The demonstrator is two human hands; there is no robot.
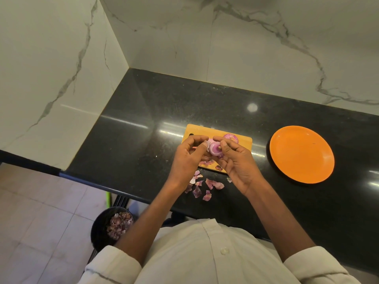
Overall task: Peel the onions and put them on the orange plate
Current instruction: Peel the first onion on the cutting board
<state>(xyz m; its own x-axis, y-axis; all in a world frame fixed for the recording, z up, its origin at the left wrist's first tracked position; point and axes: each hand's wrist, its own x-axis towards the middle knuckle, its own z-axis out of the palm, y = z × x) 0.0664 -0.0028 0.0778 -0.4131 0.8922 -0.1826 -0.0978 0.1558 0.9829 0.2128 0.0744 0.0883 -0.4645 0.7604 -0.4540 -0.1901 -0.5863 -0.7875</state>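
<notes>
- Now, at the fingertips: the left hand pinches a pale flap of skin at the side of the onion, thumb and forefinger closed on it, while the right hand curls round the bulb's other side, thumb pressed near the root end.
- The onion is held between both hands just above the wooden cutting board, not resting on it.
- Handling, as I judge it: the bulb is light, firm and round; its glossy purple layer looks slick, so it could twist out of a loose hold. The papery skin looks thin and brittle and likely tears into bits. Best taken at a lifted edge near root or top, with the bulb cradled in the other palm.
- A second onion, still streaked with skin, lies on the far right part of the board.
- Torn peels lie scattered on the black counter by its front edge, a few on the board.
- The orange plate, well to the right, holds no onion.
- A dark bin on the floor holds a heap of peels.
</notes>
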